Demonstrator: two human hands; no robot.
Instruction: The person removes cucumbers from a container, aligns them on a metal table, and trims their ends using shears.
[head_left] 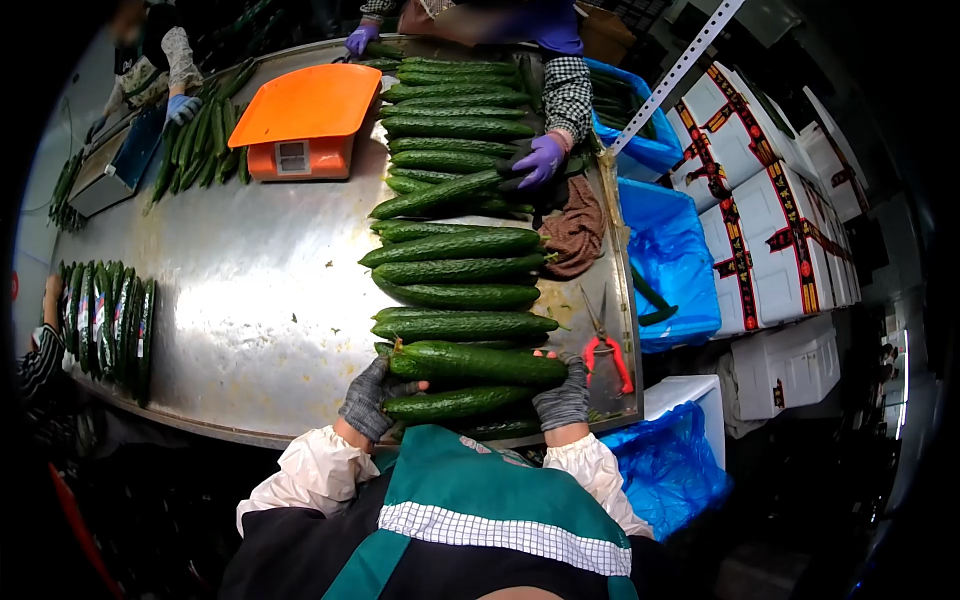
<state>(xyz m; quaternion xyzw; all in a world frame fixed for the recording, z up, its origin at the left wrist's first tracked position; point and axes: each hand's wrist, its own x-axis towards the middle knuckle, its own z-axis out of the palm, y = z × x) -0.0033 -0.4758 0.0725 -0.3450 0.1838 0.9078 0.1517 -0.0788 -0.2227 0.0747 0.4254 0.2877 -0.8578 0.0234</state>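
Note:
My left hand [369, 398], in a grey fingerless glove, is closed around the left end of a large green cucumber [475, 362]. At its other end, my right hand [566, 398], gloved the same way, grips it too. The cucumber lies level between them, close to the metal table's near edge. Just below it is another cucumber [460, 403], between my hands and partly hidden by them. Beyond my hands, a row of several cucumbers [455, 268] runs away up the table. Red-handled scissors [608, 365] lie to the right of my right hand.
An orange scale [300, 115] stands on the metal table [250, 290]. Co-workers' hands, one in a purple glove [541, 160], touch cucumbers at the far side. Bundled cucumbers [108, 325] stand at left. Right of the table are a brown cloth [575, 230], blue-lined crates [665, 260] and white boxes [770, 220].

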